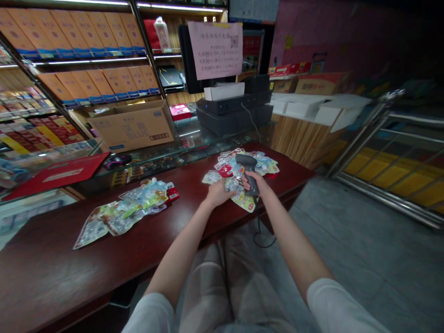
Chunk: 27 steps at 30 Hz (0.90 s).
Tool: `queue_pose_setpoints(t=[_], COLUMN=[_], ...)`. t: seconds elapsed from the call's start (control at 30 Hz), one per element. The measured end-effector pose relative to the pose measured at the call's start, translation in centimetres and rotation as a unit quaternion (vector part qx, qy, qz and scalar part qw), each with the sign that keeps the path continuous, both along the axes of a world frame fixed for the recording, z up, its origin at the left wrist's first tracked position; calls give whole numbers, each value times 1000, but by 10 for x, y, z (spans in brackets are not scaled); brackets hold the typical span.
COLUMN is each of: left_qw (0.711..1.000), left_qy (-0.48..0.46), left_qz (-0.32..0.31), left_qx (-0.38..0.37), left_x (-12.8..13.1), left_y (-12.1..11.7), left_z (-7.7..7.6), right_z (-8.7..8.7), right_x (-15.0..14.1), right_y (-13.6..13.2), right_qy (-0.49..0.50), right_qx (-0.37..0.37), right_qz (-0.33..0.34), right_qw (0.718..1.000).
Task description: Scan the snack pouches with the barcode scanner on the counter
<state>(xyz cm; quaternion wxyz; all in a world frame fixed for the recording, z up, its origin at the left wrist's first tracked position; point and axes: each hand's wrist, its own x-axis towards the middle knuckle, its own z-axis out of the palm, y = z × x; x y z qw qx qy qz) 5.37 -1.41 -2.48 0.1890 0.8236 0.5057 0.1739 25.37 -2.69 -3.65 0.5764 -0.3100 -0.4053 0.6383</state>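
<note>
My right hand (257, 181) is wrapped around the handle of a dark grey barcode scanner (247, 162), whose head sits over a pile of snack packets. A black cord (258, 226) hangs from it past the table edge. My left hand (219, 193) grips the left side of a clear-fronted packet (243, 200) with a yellow-green edge, just under the scanner. Behind both hands spreads the pile of shiny packets (222, 162), some with red parts. Further left on the dark red table (145, 252) lies a second pile of similar packets (128, 208).
A glass counter (189, 132) borders the table's far side, bearing a cardboard box (133, 127), a computer mouse (118, 160), a red folder (58, 175) and a black cash-register unit (232, 113). A metal railing (374, 125) stands at the right. Shelves of orange boxes (72, 32) rise behind.
</note>
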Motion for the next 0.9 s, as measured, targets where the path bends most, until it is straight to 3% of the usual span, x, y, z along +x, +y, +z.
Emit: queue_pose_setpoints(t=[0.13, 0.23, 0.3, 0.37, 0.5, 0.63, 0.73, 0.9], left_qw=[986, 950, 906, 844, 715, 645, 627, 667], left_qy=[-145, -269, -362, -473, -649, -728, -736, -702], left_qz=[-17, 36, 85, 126, 181, 181, 212, 238], left_qx=[-84, -156, -201, -220, -187, -145, -143, -79], left_x=[6, -12, -27, -42, -64, -77, -84, -95], left_y=[18, 30, 35, 39, 44, 48, 54, 67], left_z=[-11, -12, -8, -4, 3, 2, -1, -10], right_z=[-3, -2, 2, 8, 25, 40, 41, 26], right_x=[3, 3, 0, -6, -24, -46, -60, -77], right_y=[4, 4, 2, 2, 11, 29, 39, 46], right_qy=[7, 24, 34, 41, 45, 30, 14, 13], right_qx=[-8, 0, 11, 25, 50, 39, 8, -28], right_qz=[19, 10, -3, -13, -18, 16, 83, 165], right_qw=[1000, 1000, 999, 999, 998, 999, 996, 986])
